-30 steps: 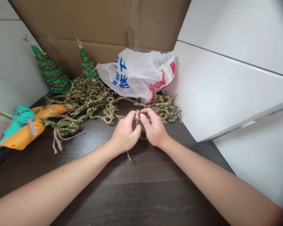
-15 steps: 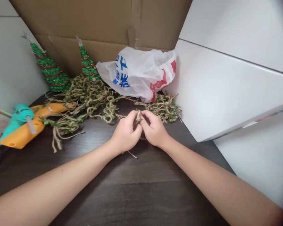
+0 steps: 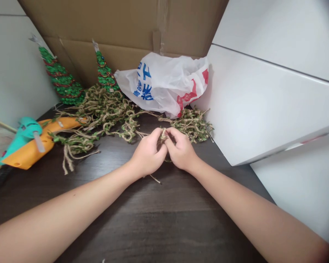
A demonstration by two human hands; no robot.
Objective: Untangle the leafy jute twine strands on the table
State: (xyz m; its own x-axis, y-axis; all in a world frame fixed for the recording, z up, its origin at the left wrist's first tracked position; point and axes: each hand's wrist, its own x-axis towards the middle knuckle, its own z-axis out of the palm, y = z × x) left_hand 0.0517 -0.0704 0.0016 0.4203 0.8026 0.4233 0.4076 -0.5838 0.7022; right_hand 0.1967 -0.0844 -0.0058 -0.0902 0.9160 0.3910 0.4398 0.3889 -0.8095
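Above the dark table, my left hand [image 3: 148,153] and my right hand [image 3: 182,149] meet, both closed on a short piece of jute twine [image 3: 163,134]. Thumbs and forefingers pinch it from either side, and my palms hide much of it. A loose twine end [image 3: 155,179] sticks out below my left hand. Behind my hands lies a large tangled heap of leafy jute twine [image 3: 106,106] to the left. A smaller leafy twine pile [image 3: 193,124] sits just beyond my right hand.
A teal and orange glue gun [image 3: 30,146] lies at the left. Two small green tinsel Christmas trees [image 3: 63,80] stand at the back by a cardboard sheet [image 3: 98,22]. A white plastic bag [image 3: 164,84] rests behind the twine. A white box [image 3: 263,106] borders the right side.
The view has shifted slightly, so everything appears a little further right. Both hands keep their pinch on the twine with hardly any visible movement.
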